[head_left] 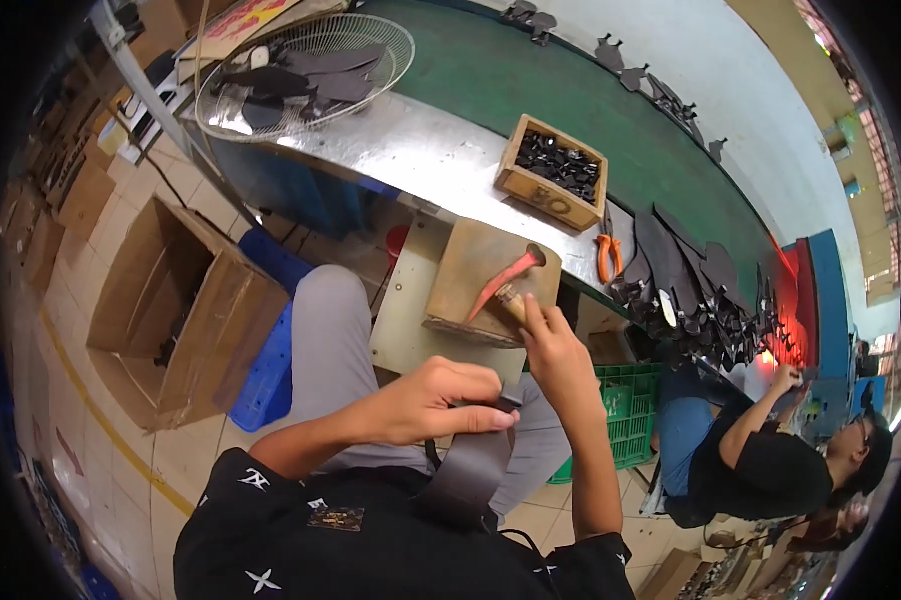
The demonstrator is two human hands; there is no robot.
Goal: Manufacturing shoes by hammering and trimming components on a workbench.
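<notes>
My left hand (455, 400) pinches a broad, curved dark brown strap-like piece (470, 468) between thumb and fingers, in front of my body. Its lower part bends down toward my shirt. My right hand (552, 345) is closed on a short tan wooden handle (511, 300), held over a thick brown block (475, 262). Across the block's top runs a long red tapering shape (500, 284) with a dark round end. Whether it joins the wooden handle I cannot tell. The block rests on a pale stand (400, 310) before my knees.
A wooden box (538, 195) of small black parts and orange-handled pliers (608, 258) are on the metal bench edge (410, 140). Dark flat pieces (670, 260) pile up at right, near a seated person (760, 450). A wire basket (305, 75), cardboard box (185, 320) and green crate (625, 415) surround me.
</notes>
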